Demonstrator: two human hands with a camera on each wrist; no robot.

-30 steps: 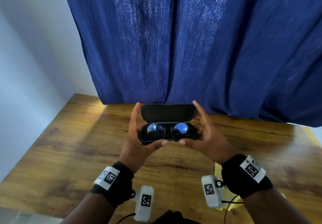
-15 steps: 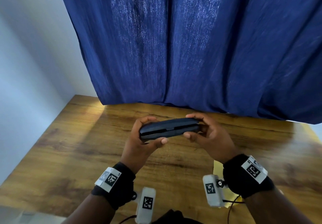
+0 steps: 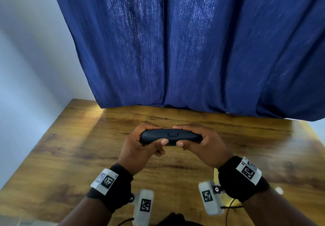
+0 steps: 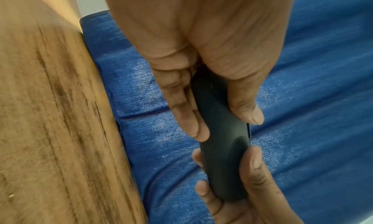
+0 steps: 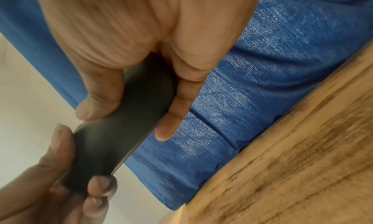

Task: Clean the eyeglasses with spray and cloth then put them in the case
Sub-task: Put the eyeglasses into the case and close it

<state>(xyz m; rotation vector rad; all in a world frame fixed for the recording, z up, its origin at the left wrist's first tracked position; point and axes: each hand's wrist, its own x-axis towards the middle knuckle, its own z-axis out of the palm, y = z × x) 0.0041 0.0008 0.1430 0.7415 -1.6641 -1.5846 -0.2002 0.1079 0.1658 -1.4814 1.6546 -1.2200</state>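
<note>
I had both hands wrapped around the closed black case (image 3: 170,136), held level above the wooden table (image 3: 70,155): my left hand (image 3: 139,148) gripped its left end, my right hand (image 3: 204,146) its right end, thumbs on the near edge, fingers curled over the top.

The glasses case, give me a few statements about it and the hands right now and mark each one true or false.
1. The glasses case is shut. True.
2. Only the left hand holds the case. False: the right hand grips its other end as well.
3. The case lies flat on the wooden table. False: both hands hold it up above the table.
4. A blue curtain hangs behind the table. True.
5. The eyeglasses can be seen through an open lid. False: the lid is down and no glasses show.
</note>
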